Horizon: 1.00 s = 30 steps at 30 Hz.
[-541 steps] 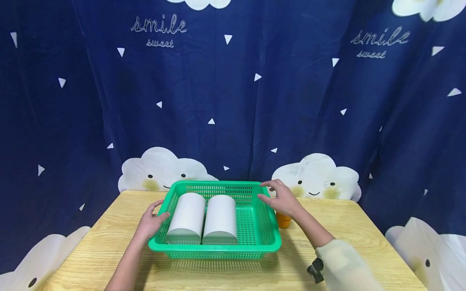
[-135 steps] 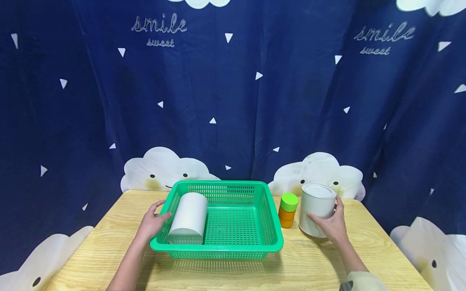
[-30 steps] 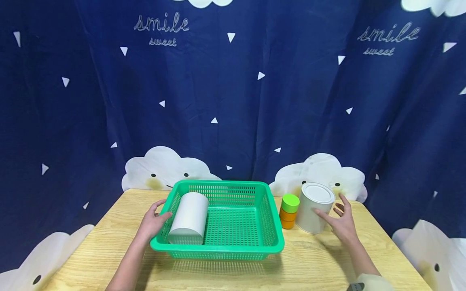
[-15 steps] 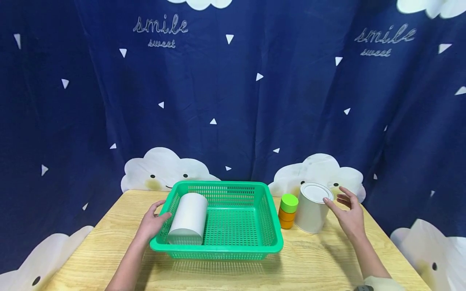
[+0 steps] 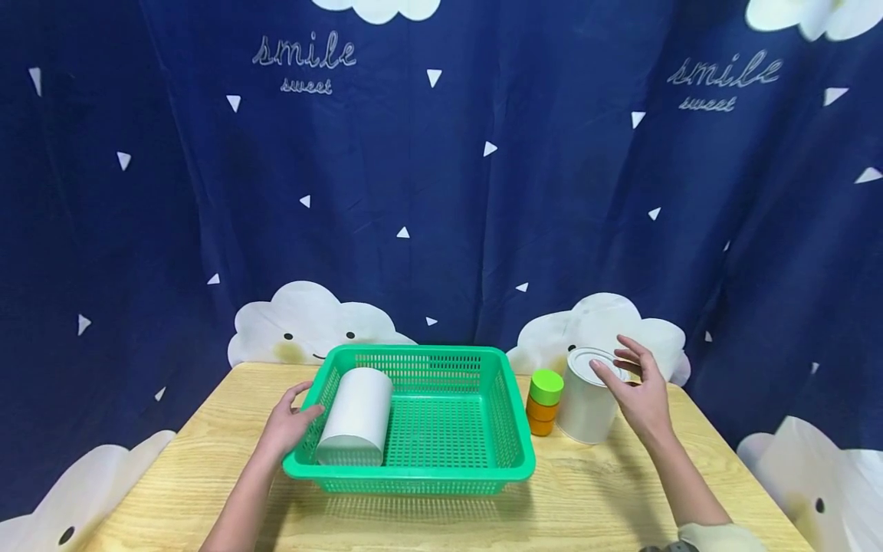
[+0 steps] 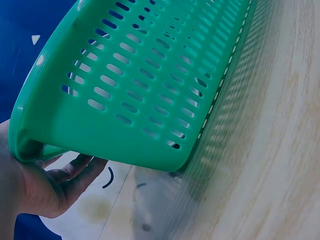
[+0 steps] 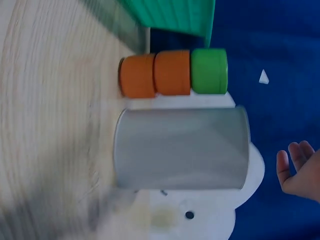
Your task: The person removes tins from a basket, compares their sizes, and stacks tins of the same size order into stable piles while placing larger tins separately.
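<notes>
My left hand point(image 5: 285, 423) grips the left rim of a green plastic basket point(image 5: 455, 472), thumb over the rim and fingers outside. A plain white cylinder point(image 5: 356, 414) lies on its side in the basket's left part. Right of the basket, a pale grey-white can point(image 5: 585, 410) with a round lid stands upright on the table. Close to the can's left side stands a short column of orange pieces point(image 5: 541, 418) with a green piece point(image 5: 546, 387) on top. My right hand point(image 5: 643, 399) hovers beside the can's top with fingers spread, holding nothing. The right wrist view shows it apart from the can point(image 7: 182, 149).
The wooden table point(image 5: 414, 529) carries the basket, the can and the orange-green column. A dark blue curtain point(image 5: 386, 184) with white triangles and clouds hangs right behind the table's back edge.
Earlier two white cylinders lay in the basket; later my right hand held one upright on the table. It has since let go of the can and risen. My left hand stays on the rim.
</notes>
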{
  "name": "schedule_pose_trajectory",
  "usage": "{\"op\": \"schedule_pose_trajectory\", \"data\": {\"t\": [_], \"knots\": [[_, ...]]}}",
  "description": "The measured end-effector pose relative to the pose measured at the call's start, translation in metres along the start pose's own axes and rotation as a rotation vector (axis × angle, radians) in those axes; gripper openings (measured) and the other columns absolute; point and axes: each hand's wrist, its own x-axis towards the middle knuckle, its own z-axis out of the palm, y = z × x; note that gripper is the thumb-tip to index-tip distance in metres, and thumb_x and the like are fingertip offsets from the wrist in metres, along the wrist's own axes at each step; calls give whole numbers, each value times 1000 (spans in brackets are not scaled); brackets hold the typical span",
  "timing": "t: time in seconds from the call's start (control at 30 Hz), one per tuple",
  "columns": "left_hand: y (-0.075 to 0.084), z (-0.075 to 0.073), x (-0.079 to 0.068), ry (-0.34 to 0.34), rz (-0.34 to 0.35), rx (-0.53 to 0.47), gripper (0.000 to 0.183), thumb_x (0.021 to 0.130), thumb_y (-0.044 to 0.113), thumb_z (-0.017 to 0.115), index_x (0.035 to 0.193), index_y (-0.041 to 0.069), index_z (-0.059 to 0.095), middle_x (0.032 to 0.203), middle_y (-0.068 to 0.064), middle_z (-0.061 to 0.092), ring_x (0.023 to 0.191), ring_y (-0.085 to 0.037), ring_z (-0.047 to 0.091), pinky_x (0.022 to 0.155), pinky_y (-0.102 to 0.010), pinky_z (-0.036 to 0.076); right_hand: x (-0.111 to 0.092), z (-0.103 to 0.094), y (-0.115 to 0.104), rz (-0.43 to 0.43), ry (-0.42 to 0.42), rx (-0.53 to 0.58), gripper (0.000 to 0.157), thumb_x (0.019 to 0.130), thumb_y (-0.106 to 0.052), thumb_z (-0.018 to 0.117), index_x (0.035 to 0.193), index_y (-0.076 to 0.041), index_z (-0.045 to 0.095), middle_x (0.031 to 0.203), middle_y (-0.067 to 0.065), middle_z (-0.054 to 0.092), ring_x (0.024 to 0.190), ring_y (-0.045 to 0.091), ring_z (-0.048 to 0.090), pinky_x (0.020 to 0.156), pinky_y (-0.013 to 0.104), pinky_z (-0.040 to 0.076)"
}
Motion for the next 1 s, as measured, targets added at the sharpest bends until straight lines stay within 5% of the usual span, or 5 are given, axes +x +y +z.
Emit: {"op": "schedule_pose_trajectory", "data": {"t": [0.47, 0.77, 1.0], "knots": [[1, 0, -2, 6, -7, 6, 59, 94, 21, 51, 145, 5, 26, 118, -35, 52, 88, -32, 65, 65, -42, 57, -12, 32, -36, -9, -178, 26, 61, 87, -31, 65, 140, -16, 39, 129, 11, 49, 114, 26, 50, 78, 13, 43], [2, 1, -1, 6, 2, 18, 58, 94, 22, 51, 144, 6, 27, 121, -36, 50, 93, -36, 63, 67, -42, 56, -16, 58, -53, 29, -287, 92, 64, 86, -36, 66, 140, -18, 37, 134, 12, 46, 118, 29, 48, 97, 45, 42], [0, 0, -1, 9, 9, 23, 58, 94, 23, 52, 144, 6, 27, 120, -36, 51, 90, -34, 64, 66, -42, 56, -21, 82, -62, 45, -319, 110, 61, 85, -35, 67, 138, -19, 41, 133, 13, 46, 118, 31, 47, 96, 49, 44]]}}
